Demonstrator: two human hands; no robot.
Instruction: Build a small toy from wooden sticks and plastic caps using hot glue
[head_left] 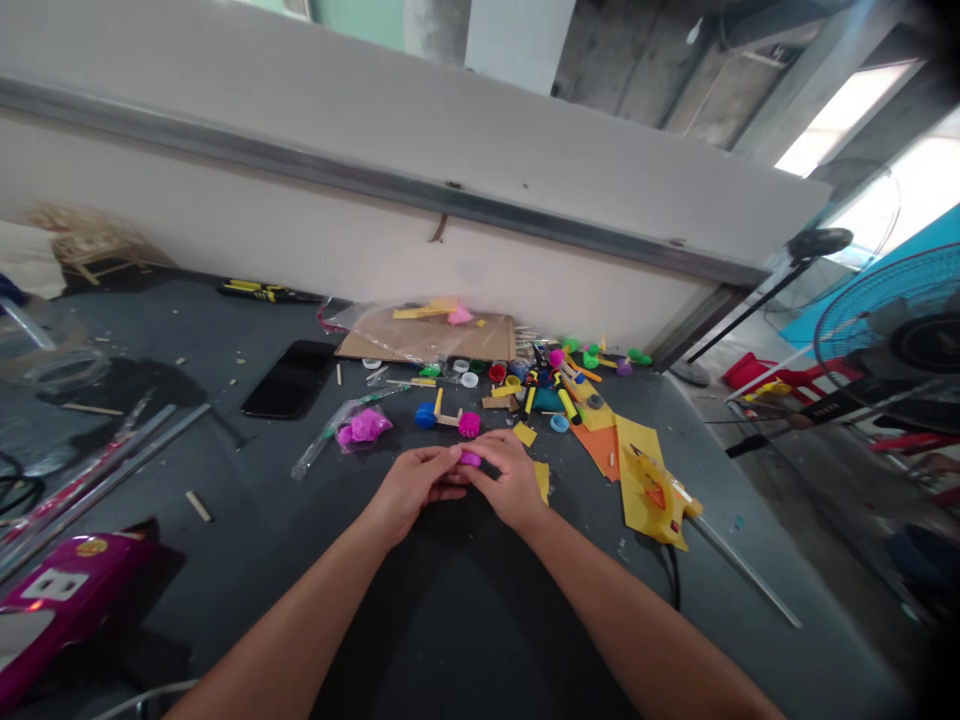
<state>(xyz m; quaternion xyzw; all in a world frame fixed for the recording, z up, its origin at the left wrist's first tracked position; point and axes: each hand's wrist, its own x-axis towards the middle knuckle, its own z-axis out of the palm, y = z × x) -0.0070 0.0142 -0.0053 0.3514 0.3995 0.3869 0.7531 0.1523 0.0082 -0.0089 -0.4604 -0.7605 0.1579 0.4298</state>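
My left hand point(415, 488) and my right hand point(513, 482) meet near the middle of the table, fingers closed on a small purple lump of modelling clay point(470, 459). It shows between the thumbs and fingertips; its underside is hidden. Just beyond the fingers lies a small stick-and-wheel assembly point(450, 418) with blue and pink ends and a yellow upright. To the left, a clear plastic bag holds a larger pinkish-purple clay lump point(364, 428). A scrap of yellow paper point(541, 481) lies beside my right hand.
A black phone point(291, 380) lies at the left. Behind are cardboard point(427, 343), bottle caps and yellow-black pliers point(568, 400). A yellow glue gun point(658, 505) with a glue stick lies right. A purple power strip point(71, 595) sits front left; a fan point(900, 340) stands beyond the table.
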